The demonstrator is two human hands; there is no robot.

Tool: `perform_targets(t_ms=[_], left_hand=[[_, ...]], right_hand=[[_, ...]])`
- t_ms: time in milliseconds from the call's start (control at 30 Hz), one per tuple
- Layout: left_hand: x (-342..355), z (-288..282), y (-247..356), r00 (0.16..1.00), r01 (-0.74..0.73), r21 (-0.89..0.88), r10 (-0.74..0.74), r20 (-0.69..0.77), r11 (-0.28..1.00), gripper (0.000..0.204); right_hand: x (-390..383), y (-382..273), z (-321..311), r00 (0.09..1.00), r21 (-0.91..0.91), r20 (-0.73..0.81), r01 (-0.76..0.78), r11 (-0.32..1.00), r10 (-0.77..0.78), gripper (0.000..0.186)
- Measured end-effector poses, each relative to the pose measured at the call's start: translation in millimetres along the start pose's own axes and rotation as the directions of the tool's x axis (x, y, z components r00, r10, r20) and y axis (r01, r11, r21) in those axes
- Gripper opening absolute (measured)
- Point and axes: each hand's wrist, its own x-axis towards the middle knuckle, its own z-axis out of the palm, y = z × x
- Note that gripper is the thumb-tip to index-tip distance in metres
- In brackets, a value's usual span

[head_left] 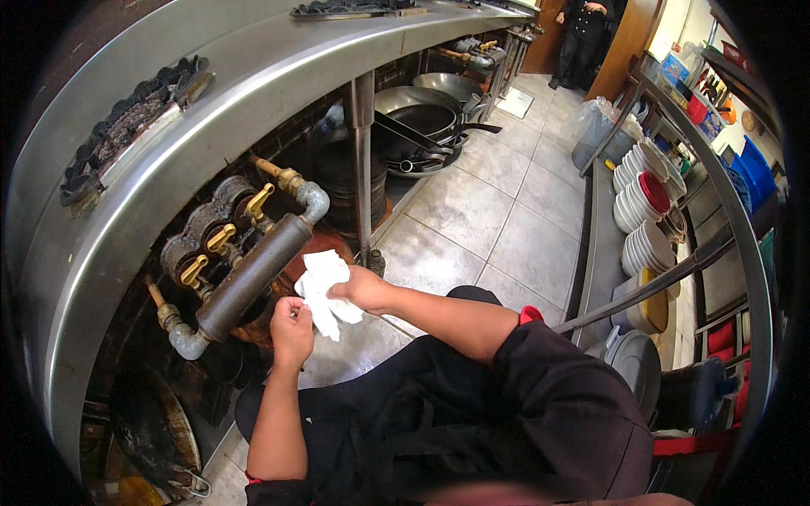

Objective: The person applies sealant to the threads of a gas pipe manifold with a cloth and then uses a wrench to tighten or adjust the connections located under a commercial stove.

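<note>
I hold crumpled white paper [321,274] out before me, beside a gas manifold [253,274] with yellow valves [222,238] under the steel range. My right hand [359,289] grips the paper, thumb over it. My left hand [292,329] is just left of it, its fingers curled at the paper's lower left edge; whether they hold anything else is too small to tell.
Pans [422,121] and stacked dark plates [340,190] sit under the range [380,29]. Tiled floor [472,202] runs to a doorway where a person in dark clothing [578,38] stands. At right, a steel rack [742,287] holds white bowls [629,198] and containers [749,164].
</note>
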Motion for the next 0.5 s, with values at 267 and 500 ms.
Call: perform_targets(t_ms=[267,500], left_hand=[[4,4,-10,1.000,0.003,0.039,-0.004,0.019,0.999,0.019],[6,-3,-11,0.982,0.185,-0.224,-0.190,-0.002,0.957,0.020]], right_hand=[[7,0,-8,0.995,0.032,-0.048,0.091,0.995,-0.089,0.031],[-3,-13,-14,0.998,0.261,-0.038,-0.034,0.965,0.045,0.035]])
